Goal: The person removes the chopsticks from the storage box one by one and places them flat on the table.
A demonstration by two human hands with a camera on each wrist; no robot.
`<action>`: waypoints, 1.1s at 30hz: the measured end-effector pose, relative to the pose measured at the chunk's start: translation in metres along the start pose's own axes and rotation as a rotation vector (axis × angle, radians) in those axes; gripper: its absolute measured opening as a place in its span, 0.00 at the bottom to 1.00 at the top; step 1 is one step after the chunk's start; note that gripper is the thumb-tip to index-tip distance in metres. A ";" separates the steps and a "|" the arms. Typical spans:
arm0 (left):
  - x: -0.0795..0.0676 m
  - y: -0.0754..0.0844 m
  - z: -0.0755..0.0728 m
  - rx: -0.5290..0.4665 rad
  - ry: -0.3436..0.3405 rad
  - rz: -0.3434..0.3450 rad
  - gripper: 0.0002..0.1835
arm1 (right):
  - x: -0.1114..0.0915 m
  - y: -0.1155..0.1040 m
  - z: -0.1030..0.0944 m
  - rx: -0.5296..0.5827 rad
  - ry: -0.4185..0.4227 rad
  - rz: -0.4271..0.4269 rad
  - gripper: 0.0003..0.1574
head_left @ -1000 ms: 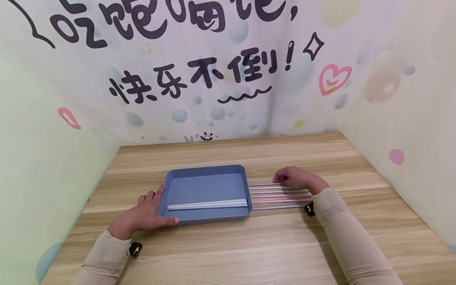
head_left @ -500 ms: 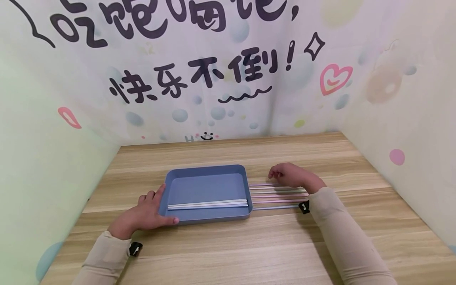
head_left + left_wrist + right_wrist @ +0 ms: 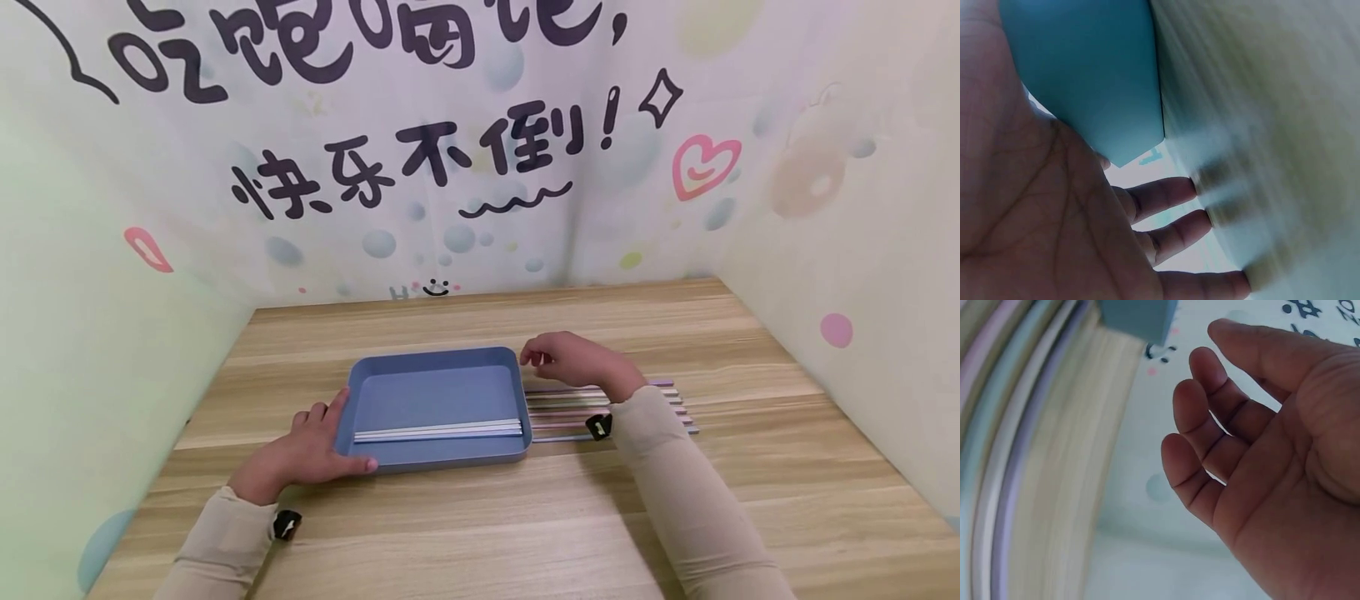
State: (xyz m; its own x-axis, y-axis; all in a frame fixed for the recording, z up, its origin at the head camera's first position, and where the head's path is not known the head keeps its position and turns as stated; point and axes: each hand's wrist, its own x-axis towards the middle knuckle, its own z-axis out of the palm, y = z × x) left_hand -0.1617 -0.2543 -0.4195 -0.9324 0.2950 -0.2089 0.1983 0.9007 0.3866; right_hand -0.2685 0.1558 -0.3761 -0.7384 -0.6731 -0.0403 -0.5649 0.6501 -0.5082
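A shallow blue tray (image 3: 427,392) rests on the table, with several thin white sticks (image 3: 437,431) lying lengthwise near its front wall. My left hand (image 3: 307,446) braces the tray's front left corner, thumb over the front rim and straight index finger along the left side. In the left wrist view the other fingertips reach down to the tabletop beside the tray wall (image 3: 1085,75). My right hand (image 3: 570,358) hovers by the tray's back right corner, fingers loosely bent and holding nothing. Below its forearm lie several thin coloured sticks (image 3: 562,413), partly hidden by the wrist.
The wood-grain table (image 3: 480,517) ends at a printed white curtain (image 3: 480,225) behind and pale walls at both sides. A small black wrist camera (image 3: 599,427) hangs under the right wrist, close over the coloured sticks. Another camera (image 3: 287,525) sits at the left wrist.
My right hand has moved left and slightly back from over the coloured sticks to the tray's corner, uncovering their right ends. The left hand, the tray and the white sticks stay put.
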 end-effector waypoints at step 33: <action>0.000 0.004 -0.004 0.008 -0.002 0.003 0.68 | 0.061 -0.069 0.036 0.015 -0.123 -0.117 0.15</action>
State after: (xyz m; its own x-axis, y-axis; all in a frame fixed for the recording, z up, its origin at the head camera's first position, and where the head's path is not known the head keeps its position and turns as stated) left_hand -0.1621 -0.2522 -0.4144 -0.9313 0.2982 -0.2093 0.2035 0.9022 0.3802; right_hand -0.2609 0.0569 -0.3745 -0.6172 -0.7823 -0.0845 -0.6380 0.5605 -0.5280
